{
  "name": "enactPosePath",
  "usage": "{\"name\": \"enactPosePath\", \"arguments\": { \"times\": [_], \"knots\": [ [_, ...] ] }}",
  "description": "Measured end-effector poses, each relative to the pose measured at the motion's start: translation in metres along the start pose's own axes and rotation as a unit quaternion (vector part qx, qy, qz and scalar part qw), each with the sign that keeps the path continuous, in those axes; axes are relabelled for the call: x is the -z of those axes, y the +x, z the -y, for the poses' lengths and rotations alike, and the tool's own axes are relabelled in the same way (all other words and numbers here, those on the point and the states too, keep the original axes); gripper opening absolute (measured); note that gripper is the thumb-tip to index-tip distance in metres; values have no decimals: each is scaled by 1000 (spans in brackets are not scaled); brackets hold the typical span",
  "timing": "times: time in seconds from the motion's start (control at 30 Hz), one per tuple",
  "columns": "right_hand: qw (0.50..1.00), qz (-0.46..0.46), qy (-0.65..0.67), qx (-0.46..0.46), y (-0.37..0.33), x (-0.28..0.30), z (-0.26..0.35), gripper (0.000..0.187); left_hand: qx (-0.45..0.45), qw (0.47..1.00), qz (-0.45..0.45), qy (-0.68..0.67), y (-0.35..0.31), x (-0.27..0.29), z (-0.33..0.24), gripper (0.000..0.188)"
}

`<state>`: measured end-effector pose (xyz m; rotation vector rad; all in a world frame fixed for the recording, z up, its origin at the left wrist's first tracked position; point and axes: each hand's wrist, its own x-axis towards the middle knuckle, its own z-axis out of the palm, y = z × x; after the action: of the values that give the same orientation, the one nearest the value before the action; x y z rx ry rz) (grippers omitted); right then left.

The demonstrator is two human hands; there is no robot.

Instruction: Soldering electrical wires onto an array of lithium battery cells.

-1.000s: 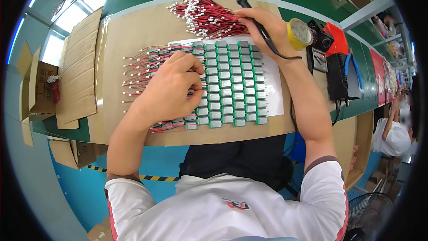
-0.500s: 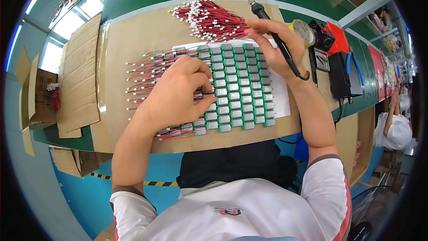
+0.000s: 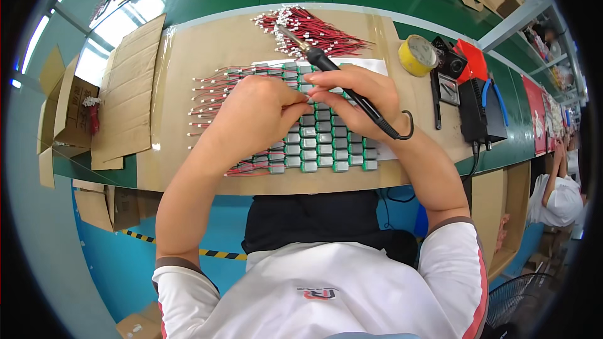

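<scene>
My right hand (image 3: 364, 95) is closed around a soldering iron (image 3: 323, 60), its black handle slanting across the palm and its metal tip pointing up and left over the wire bundle. The thumb and fingertips of that hand meet those of my left hand (image 3: 260, 110). My left hand is closed in a pinch; what lies between the fingertips is too small to make out. Beneath both hands, small silver motors (image 3: 308, 149) with green ends stand in tight rows. Red and black wires with white connectors (image 3: 202, 105) run from the left side of the rows.
Beyond the rows lies a heap of red wires (image 3: 326, 30) with white connectors. To the right are a yellow tape roll (image 3: 417, 56), a black power unit (image 3: 475, 113) and blue-handled pliers (image 3: 496, 97). A cardboard sheet (image 3: 129, 81) and an open carton (image 3: 75, 113) are at left.
My right hand has swung left with the soldering iron and come up against my left fingertips. My left fingertips have moved up to a farther row. The whole view has shifted slightly.
</scene>
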<state>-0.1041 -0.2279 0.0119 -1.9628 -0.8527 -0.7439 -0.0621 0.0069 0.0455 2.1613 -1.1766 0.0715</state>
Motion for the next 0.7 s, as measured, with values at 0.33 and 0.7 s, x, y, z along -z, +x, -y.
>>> {"name": "enactPosePath", "arguments": {
  "times": [0.33, 0.7],
  "knots": [
    [994, 1, 73, -79, -8, -7, 3, 37, 217, 923, -137, -288, -45, -27, 1, 19],
    [993, 10, 44, -107, -20, -10, 18, 29, 150, 956, -102, -232, -42, -32, -2, 14]
  ]
}}
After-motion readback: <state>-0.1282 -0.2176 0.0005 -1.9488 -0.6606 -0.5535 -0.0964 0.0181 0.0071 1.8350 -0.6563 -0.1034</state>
